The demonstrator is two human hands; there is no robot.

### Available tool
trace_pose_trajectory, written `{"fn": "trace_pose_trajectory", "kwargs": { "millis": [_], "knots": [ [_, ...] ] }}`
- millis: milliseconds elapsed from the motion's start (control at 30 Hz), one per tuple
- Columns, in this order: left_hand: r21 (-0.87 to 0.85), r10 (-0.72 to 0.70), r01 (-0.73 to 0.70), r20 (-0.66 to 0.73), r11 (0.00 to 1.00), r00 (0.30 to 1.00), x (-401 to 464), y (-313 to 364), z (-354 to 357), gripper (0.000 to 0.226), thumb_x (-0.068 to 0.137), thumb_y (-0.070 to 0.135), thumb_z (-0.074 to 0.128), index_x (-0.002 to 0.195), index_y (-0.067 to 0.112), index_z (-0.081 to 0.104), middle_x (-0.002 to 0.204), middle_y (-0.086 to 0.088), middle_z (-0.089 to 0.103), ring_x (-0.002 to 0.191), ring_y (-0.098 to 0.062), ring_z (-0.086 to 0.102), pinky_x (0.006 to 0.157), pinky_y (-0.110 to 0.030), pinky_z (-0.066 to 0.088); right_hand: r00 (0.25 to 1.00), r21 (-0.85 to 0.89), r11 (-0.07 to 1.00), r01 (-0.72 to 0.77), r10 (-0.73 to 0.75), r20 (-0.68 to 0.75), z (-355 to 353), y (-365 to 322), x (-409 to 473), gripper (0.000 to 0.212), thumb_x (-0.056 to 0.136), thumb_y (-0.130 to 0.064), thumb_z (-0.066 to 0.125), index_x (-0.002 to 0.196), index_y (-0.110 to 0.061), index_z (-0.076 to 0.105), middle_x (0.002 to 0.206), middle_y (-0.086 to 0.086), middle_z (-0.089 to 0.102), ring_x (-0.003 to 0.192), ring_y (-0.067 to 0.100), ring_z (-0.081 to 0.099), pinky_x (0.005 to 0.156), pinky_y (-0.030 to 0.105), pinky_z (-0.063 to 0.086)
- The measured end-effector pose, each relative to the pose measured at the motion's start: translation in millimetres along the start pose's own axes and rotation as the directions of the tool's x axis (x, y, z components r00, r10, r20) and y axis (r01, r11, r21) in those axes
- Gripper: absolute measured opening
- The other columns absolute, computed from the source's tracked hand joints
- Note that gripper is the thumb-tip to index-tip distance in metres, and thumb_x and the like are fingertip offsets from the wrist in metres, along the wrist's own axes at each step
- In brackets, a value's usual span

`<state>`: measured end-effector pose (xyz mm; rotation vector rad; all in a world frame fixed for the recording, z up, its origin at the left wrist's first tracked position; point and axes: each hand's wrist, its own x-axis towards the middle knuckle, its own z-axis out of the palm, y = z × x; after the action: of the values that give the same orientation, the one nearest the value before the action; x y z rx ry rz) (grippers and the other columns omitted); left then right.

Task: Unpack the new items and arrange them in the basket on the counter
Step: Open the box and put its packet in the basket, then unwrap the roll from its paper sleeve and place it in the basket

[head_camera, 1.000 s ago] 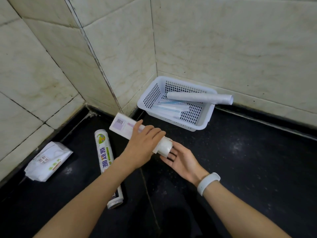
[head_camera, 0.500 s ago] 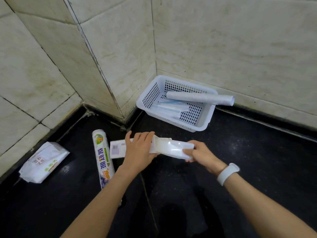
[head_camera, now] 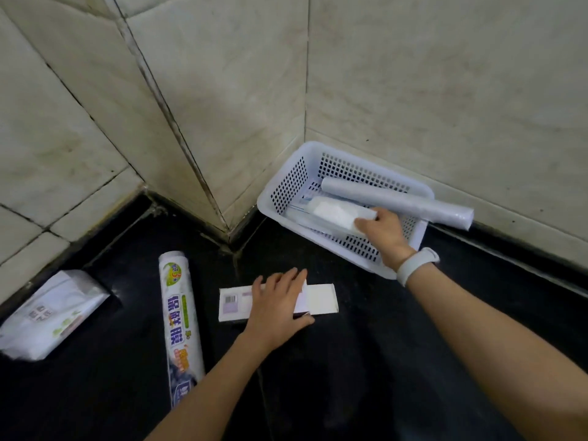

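Head view: right hand fingers clamped on near end of white packet, packet inside basket atop flat packs. Left hand fingers curled over carton on counter, thumb at near edge. Packet likely light, soft, slick-wrapped; grip mid-body, gently.

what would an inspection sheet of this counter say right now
surface: black counter, faint pale specks
job's things: white basket in the corner holds a grey roll lying over its right rim, and flat packets; opened box, printed roll and wipes pack lie on the counter
clutter: nothing seen
hands: left hand grips the box; right hand pinches a white pouch inside the basket
cables: nothing seen
surroundings: tiled walls with dark grout; white wristband on the right wrist
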<state>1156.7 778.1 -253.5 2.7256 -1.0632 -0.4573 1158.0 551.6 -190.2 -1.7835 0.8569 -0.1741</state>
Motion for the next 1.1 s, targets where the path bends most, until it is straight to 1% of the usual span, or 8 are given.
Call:
{"fn": "trace_pose_trajectory", "kwargs": {
  "millis": [167, 233, 367, 467, 633, 767, 933, 1100],
  "knots": [
    [0.067, 0.046, -0.045, -0.022, 0.997, 0.999, 7, -7, 11, 0.08, 0.081, 0.065, 0.04, 0.145, 0.027, 0.011, 0.156, 0.002, 0.017, 0.14, -0.022, 0.021, 0.113, -0.049, 0.009, 0.974, -0.094, 0.994, 0.051, -0.029, 0.227, 39, 5, 34, 0.026, 0.089, -0.007, 0.05, 0.115, -0.005, 0.047, 0.102, 0.009, 0.047, 0.076, 0.019, 0.05, 0.063, 0.026, 0.045],
    [0.081, 0.06, -0.056, -0.05, 0.995, 0.997, 8, -7, 12, 0.079, 0.081, 0.065, 0.04, 0.144, 0.026, 0.014, 0.155, 0.001, 0.02, 0.139, -0.022, 0.025, 0.112, -0.05, 0.012, 0.954, -0.225, 0.968, 0.108, -0.038, 0.298, 45, 15, 42, 0.02, 0.089, -0.009, 0.05, 0.109, -0.007, 0.051, 0.101, 0.008, 0.049, 0.083, 0.021, 0.051, 0.076, 0.034, 0.046],
    [0.086, 0.061, -0.057, -0.046, 0.995, 0.997, 7, -9, 16, 0.081, 0.08, 0.068, 0.035, 0.145, 0.026, 0.013, 0.156, 0.001, 0.019, 0.14, -0.023, 0.023, 0.113, -0.051, 0.01, 0.923, -0.622, 0.72, 0.309, -0.071, 0.377, 42, 31, 54, 0.029, 0.087, -0.018, 0.053, 0.115, -0.009, 0.05, 0.113, 0.017, 0.05, 0.099, 0.035, 0.054, 0.083, 0.038, 0.045],
    [0.078, 0.061, -0.061, 0.005, 0.995, 0.998, 4, -9, 13, 0.084, 0.076, 0.073, 0.029, 0.145, 0.028, 0.008, 0.157, 0.002, 0.01, 0.143, -0.02, 0.013, 0.113, -0.052, 0.0, 0.9, -0.734, 0.545, 0.405, -0.097, 0.424, 37, 30, 55, 0.036, 0.087, -0.027, 0.054, 0.121, -0.017, 0.046, 0.124, 0.014, 0.043, 0.11, 0.034, 0.047, 0.085, 0.041, 0.045],
    [-0.093, 0.006, -0.022, -0.168, 0.995, 0.986, -5, -8, -16, 0.059, 0.087, 0.053, 0.041, 0.139, 0.025, 0.033, 0.152, 0.001, 0.029, 0.141, -0.017, 0.02, 0.112, -0.048, -0.005, 0.889, -0.54, 0.712, 0.449, -0.294, 0.351, 39, 7, 27, 0.036, 0.09, -0.019, 0.049, 0.125, -0.01, 0.05, 0.128, 0.016, 0.049, 0.121, 0.031, 0.041, 0.102, 0.036, 0.033],
    [-0.302, -0.31, 0.178, -0.477, 0.937, 0.823, -33, -30, -36, 0.033, 0.086, 0.022, 0.053, 0.118, 0.013, 0.059, 0.131, -0.01, 0.055, 0.124, -0.028, 0.048, 0.11, -0.055, 0.022, 0.819, -0.385, 0.723, 0.574, -0.517, 0.251, 52, -6, -31, 0.03, 0.088, -0.006, 0.048, 0.117, -0.005, 0.056, 0.118, 0.017, 0.056, 0.113, 0.03, 0.048, 0.098, 0.027, 0.031],
    [-0.535, -0.761, 0.569, -0.254, 0.625, 0.597, -81, -72, -23, 0.049, 0.088, 0.016, 0.053, 0.135, 0.011, 0.039, 0.143, -0.018, 0.036, 0.13, -0.036, 0.032, 0.107, -0.054, 0.022, 0.688, -0.331, 0.609, 0.721, -0.571, 0.448, 80, 12, -104, 0.033, 0.086, -0.009, 0.052, 0.119, -0.009, 0.056, 0.121, 0.014, 0.058, 0.114, 0.028, 0.053, 0.1, 0.039, 0.041],
    [-0.528, -0.744, 0.629, -0.007, 0.57, 0.669, -110, -87, 0, 0.089, 0.08, 0.025, 0.066, 0.146, 0.023, 0.006, 0.139, -0.02, 0.03, 0.12, -0.038, 0.034, 0.098, -0.05, 0.037, 0.58, -0.453, 0.373, 0.81, -0.392, 0.714, 103, 48, -133, 0.052, 0.088, -0.017, 0.045, 0.138, -0.019, 0.032, 0.152, 0.009, 0.026, 0.143, 0.024, 0.015, 0.116, 0.041, -0.002]
  ]
}}
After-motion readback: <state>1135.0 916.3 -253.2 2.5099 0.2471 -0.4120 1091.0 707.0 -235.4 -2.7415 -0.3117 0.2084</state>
